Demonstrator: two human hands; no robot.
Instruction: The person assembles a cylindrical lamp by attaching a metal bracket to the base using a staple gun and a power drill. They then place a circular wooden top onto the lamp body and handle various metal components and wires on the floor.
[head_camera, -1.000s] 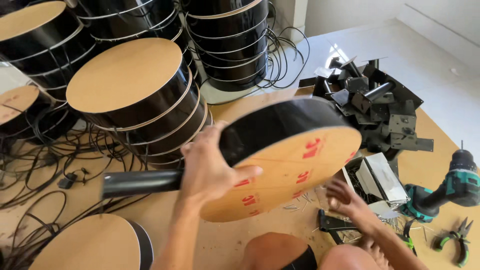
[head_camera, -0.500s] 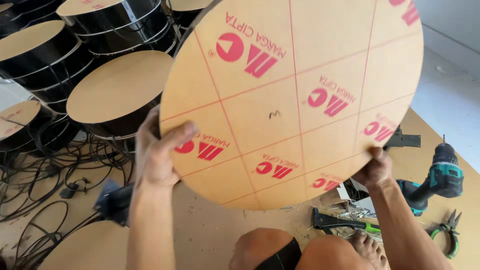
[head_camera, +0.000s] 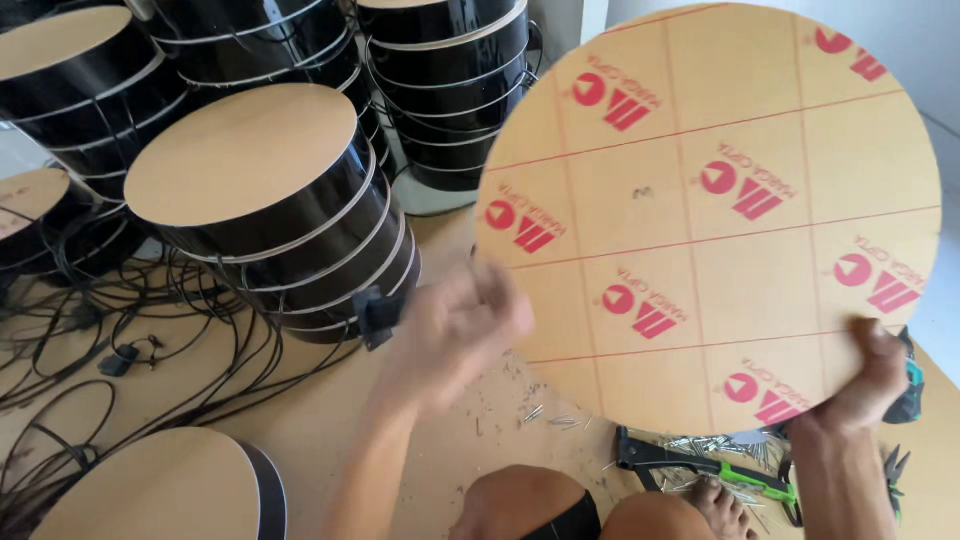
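Bare floor between drum stack and knee, seemingly passable; cables leftward.

Single head view, looking steeply down, close over both hands, tan wooden floor and stacked black drums beyond.

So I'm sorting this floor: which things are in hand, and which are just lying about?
In hand:
round tan paper-faced disc with red marks, gripped by right hand; blurred left hand beside it.

Lying about:
stacked black drums
black cables
green-handled tool
scattered small metal fasteners
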